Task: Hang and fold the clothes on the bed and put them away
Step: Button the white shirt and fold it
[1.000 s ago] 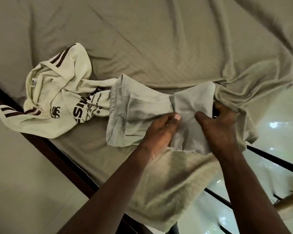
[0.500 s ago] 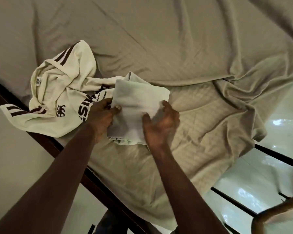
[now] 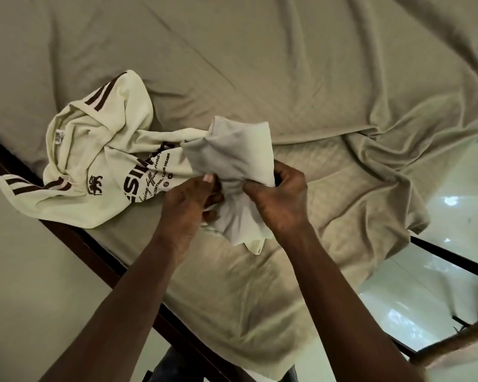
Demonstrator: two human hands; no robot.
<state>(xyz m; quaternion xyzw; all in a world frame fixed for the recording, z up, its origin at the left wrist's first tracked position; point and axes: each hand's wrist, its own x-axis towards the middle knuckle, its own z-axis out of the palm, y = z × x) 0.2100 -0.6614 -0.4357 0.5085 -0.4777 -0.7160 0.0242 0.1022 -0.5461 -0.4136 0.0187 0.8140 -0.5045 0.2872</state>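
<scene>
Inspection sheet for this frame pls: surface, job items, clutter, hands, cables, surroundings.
Surface: tan bed sheet, wrinkled, bunched at right.
Job's things: pale grey garment, bunched in both hands; cream T-shirt with brown stripes and print, crumpled to its left.
Clutter: nothing seen.
Hands: left hand and right hand both grip the garment's middle.
Cables: nothing seen.
Surroundings: dark bed frame; glossy floor at right.

Wide bare sheet (image 3: 260,56) at the far side, open for passing. Crumpled cream jersey (image 3: 100,150) lies at left, bunched sheet folds (image 3: 392,166) rise at right, dark bed frame (image 3: 78,241) runs along near edge.
</scene>
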